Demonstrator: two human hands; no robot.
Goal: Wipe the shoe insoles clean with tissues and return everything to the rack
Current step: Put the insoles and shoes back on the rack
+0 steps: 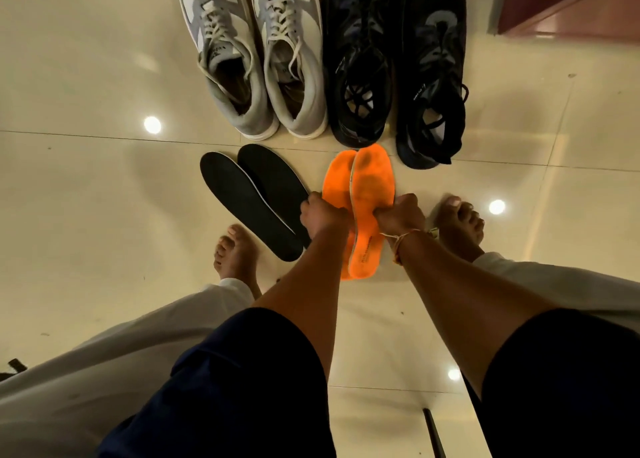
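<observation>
The left hand [323, 215] and right hand [400, 213] gripped the orange insoles [372, 180] with closed fingers, apparently to lift them for wiping.

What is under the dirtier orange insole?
The dirtier orange insole overlaps the second orange insole, covering its inner edge. The left hand grips the second one, the right hand the dirtier one. Whether either touches the floor is hidden.
</observation>
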